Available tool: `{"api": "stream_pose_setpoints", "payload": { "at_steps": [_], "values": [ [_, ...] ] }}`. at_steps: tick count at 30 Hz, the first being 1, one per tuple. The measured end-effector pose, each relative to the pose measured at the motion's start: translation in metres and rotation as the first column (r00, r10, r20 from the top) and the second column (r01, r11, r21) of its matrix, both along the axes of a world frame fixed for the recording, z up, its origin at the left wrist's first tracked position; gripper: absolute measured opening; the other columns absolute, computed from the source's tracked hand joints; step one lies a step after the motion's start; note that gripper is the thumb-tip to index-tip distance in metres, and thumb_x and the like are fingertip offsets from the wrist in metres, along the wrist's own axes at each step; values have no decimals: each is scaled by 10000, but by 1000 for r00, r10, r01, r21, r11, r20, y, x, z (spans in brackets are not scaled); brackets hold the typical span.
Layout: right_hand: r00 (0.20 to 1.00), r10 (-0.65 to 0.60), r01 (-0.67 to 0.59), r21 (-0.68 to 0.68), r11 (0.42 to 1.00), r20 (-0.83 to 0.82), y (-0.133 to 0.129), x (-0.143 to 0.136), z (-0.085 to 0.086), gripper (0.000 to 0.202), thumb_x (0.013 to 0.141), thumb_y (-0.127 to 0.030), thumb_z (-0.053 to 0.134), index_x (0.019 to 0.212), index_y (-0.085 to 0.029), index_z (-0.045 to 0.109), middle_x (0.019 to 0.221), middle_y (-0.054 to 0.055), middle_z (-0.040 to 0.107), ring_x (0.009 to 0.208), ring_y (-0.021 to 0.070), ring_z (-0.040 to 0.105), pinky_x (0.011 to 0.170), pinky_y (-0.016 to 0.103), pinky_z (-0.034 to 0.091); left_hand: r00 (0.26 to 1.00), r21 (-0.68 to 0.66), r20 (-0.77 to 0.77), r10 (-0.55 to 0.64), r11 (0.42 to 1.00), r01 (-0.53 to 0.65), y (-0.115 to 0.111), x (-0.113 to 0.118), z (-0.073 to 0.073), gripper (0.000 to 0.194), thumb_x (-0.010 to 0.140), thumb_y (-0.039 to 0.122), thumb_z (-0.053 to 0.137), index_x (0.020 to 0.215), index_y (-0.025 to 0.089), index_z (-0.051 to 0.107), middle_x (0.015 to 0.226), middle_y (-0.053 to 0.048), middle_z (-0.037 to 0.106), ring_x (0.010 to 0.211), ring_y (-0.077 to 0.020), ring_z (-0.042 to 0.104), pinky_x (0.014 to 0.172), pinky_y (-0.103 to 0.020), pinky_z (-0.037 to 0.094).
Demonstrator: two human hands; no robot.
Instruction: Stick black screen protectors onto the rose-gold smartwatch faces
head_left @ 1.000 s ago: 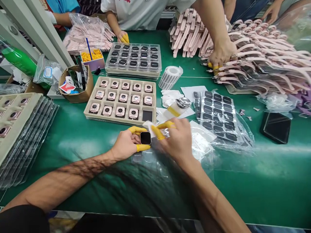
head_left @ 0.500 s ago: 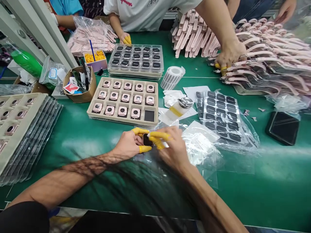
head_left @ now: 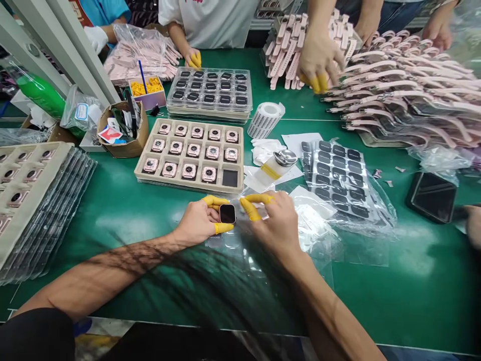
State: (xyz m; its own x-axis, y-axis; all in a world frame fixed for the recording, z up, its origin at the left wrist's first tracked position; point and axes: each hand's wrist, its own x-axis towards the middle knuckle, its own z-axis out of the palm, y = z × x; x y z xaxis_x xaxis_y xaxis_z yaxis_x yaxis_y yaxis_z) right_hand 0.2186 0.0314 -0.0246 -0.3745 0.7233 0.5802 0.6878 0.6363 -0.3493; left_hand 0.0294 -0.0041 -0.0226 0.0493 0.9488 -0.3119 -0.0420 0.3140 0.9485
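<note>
My left hand (head_left: 201, 219), with yellow covers on its fingertips, grips a small watch body (head_left: 227, 214) by its edges, dark screen up. Just right of the watch is my right hand (head_left: 271, 218); its yellow-covered thumb and index finger are apart, and nothing shows between them. Clear plastic film (head_left: 259, 255) lies on the green table beneath both hands. Beyond them, a beige tray (head_left: 188, 185) holds pink watch bodies in rows, backs up; its front right compartment shows only a dark pad (head_left: 230, 178).
Further off stand clear trays of black pieces (head_left: 209, 115), a label roll (head_left: 266, 120) and a pump bottle (head_left: 276, 168). Black film sheets (head_left: 340, 175) and a phone (head_left: 432, 197) lie right. Stacked trays (head_left: 56, 200) fill the left. A co-worker's hand (head_left: 321, 57) hovers near pink straps (head_left: 406, 90).
My right hand has moved off the watch to the right, uncovering its screen. The co-worker's hand has lifted from the straps and moved left. Another hand has appeared at the right edge.
</note>
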Motion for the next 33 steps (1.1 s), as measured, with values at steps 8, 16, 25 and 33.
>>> {"api": "stream_pose_setpoints", "payload": {
  "at_steps": [8,16,25,33],
  "values": [
    [1000,-7,7,10,1000,5,-7,-9,-2,96,996,-250,618,932,-236,689,831,57,682,770,236,514,704,385,317,1000,-13,-2,-14,1000,14,0,0,-2,585,533,124,931,1088,132,746,687,26,657,624,-113,593,614,-236,495],
    [910,-342,360,-41,932,235,-5,26,-2,237,991,-332,579,978,-160,742,1051,188,676,961,331,575,815,483,449,974,-13,215,76,997,-75,6,-4,2,717,429,157,1029,1071,126,710,837,-12,721,707,-110,636,710,-270,569],
    [965,249,-260,-354,899,-76,-36,2,-23,353,913,-431,777,1242,-328,703,1199,71,762,1185,310,686,1015,534,572,905,-29,394,162,986,-164,16,-11,1,694,382,167,1037,994,121,712,915,-30,741,779,-115,650,779,-271,557],
    [984,178,-173,-316,933,-13,-31,-1,-24,127,945,-345,729,1047,-293,784,1034,84,772,995,287,715,853,457,584,925,21,380,-8,1000,0,9,-7,22,774,361,110,1038,1080,118,753,972,-49,752,717,-85,606,716,-251,544]
  ]
}}
